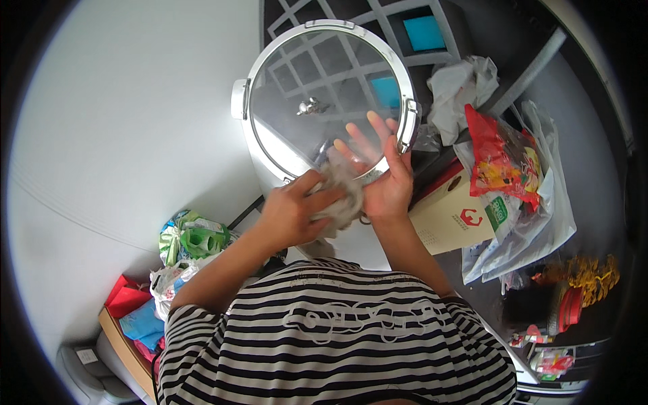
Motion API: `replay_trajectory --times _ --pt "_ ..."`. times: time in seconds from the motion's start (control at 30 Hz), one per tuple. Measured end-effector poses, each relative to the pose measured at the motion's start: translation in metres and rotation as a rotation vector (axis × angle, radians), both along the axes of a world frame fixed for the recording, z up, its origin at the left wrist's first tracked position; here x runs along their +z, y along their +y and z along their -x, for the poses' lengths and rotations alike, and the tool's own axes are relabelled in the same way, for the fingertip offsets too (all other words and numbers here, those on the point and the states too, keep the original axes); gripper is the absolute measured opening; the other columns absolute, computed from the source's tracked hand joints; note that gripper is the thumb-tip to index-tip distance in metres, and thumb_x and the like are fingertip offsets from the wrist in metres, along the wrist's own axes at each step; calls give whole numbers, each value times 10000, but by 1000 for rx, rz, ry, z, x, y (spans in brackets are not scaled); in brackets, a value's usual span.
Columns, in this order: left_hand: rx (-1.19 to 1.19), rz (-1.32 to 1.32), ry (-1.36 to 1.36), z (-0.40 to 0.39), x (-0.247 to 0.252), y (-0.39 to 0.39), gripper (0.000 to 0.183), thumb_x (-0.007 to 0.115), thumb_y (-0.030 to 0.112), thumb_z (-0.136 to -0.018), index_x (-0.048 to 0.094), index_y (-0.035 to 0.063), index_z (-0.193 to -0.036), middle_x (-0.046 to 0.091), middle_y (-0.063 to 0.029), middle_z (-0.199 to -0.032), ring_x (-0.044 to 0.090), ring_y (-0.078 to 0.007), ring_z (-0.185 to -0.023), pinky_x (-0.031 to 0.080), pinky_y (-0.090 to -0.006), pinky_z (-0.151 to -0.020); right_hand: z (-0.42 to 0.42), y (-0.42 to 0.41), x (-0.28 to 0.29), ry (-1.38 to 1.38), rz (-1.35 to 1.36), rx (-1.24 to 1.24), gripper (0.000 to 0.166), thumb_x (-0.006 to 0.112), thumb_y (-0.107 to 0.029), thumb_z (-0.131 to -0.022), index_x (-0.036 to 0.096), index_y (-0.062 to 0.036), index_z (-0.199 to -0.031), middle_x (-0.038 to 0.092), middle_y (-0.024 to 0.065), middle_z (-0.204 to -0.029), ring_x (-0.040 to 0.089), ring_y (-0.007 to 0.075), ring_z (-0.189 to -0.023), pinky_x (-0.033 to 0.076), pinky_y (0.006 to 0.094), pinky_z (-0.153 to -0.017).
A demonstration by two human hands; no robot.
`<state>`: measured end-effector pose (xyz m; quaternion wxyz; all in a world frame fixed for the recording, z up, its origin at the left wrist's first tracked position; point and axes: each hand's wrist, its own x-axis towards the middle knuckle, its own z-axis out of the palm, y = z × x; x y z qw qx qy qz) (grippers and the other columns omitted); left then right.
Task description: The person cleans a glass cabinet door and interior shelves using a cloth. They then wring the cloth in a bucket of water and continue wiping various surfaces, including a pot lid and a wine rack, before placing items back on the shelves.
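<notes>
A large round clear lid [329, 66] with a shiny silver rim is held up in front of me, with a small silver piece near its middle and clasps around its edge. My right hand [387, 187] grips the rim at the lower right, beside a clasp. Its spread fingers show through the clear panel. In my left hand [291, 212] is a crumpled grey-beige cloth [344, 200], somewhat blurred, held against the lid's lower rim. That cloth hides part of the rim there.
To the right are a cream box [445, 217], a red food packet [501, 157], plastic bags [552, 217] and a red-lidded jar [569, 309]. At left, a green plastic package [202, 238] stands above a carton [121, 344] of bags. A grey lattice pattern [395, 20] lies beyond the lid.
</notes>
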<state>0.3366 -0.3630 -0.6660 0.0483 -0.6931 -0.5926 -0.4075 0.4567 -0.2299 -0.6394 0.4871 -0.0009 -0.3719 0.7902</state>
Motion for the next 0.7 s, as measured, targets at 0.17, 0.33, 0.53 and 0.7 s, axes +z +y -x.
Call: replay_trajectory --times 0.17,0.33,0.53,0.7 --pt "-34 192 -238 25 21 -22 410 678 30 -612 693 96 -1016 604 -96 -872 611 -264 -722 507 -353 -624 -6 10 0 28 9 -16 344 435 -175 -986 371 -67 -1306 424 165 -1367 487 381 -1189 443 602 -948" --pt "187 -384 -386 10 77 12 364 578 0 -680 664 35 -1032 602 -151 -871 612 -275 -759 498 -335 -704 -5 0 -6 -28 26 -1 365 493 -197 -966 407 -105 -1309 443 138 -1358 501 336 -1182 465 543 -943" --pt "297 -272 -80 -16 92 71 464 659 88 -717 612 136 -1176 535 -181 -1117 623 -363 -770 524 -422 -672 -4 -17 -7 -64 99 -23 407 474 -191 -982 372 -143 -1373 460 53 -1354 471 211 -1206 406 398 -990" --pt "107 -100 11 -25 55 44 525 718 139 -630 647 187 -1148 550 -135 -1069 639 -309 -764 537 -379 -606 -17 -13 -14 -64 37 -70 434 451 -246 -995 348 -133 -1401 447 25 -1356 451 161 -1212 370 349 -1027"
